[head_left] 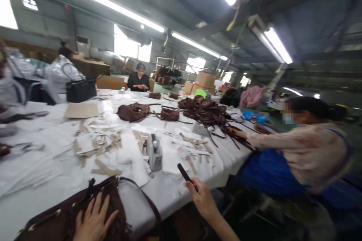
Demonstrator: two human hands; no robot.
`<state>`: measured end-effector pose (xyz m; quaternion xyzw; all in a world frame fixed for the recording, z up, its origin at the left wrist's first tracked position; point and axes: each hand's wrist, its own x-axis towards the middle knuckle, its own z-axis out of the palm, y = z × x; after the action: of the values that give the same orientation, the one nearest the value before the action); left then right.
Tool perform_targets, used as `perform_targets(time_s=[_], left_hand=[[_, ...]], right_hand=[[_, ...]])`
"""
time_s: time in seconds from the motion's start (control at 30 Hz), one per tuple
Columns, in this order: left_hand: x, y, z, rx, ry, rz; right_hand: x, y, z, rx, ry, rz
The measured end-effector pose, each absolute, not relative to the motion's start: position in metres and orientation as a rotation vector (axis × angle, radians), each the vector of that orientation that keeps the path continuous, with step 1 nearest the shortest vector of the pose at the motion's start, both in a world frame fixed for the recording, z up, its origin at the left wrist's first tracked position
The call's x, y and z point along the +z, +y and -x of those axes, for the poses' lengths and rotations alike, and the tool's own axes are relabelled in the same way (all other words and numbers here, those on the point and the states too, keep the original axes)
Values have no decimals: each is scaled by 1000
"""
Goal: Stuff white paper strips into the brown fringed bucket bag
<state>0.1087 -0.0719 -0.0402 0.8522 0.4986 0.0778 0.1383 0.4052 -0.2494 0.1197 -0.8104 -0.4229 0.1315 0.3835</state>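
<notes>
A dark brown handbag (73, 211) with gold-coloured fittings lies at the near left, its strap (147, 199) looping over the table's front edge. Fingers spread, my left hand (93, 218) rests flat on the bag. In my right hand (202, 197), raised in front of the table edge, is a thin black stick-like tool (183, 172) pointing up and to the left; its exact kind cannot be made out. Beyond the tool stands a small grey box-shaped device (154, 152) on the white-covered table (220, 160).
Paper and cardboard strips (102, 141) litter the table's middle. A heap of brown bags and straps (203, 109) lies farther back. At the right a co-worker (305, 150) reaches toward it; another person (138, 79) sits opposite. A black handbag (81, 89) stands at left.
</notes>
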Motion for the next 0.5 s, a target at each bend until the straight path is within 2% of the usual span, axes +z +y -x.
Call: perform_targets(time_s=[0.1, 0.23, 0.5], left_hand=[[-58, -63, -111, 63, 1539, -2485], [-71, -59, -119, 146, 1531, -2474], [-75, -53, -119, 125, 1553, -2425]], right_hand=[[81, -207, -391, 527, -1170, 1986], [40, -155, -382, 659, -1069, 2029], [-19, -52, -377, 472, -1080, 2178]])
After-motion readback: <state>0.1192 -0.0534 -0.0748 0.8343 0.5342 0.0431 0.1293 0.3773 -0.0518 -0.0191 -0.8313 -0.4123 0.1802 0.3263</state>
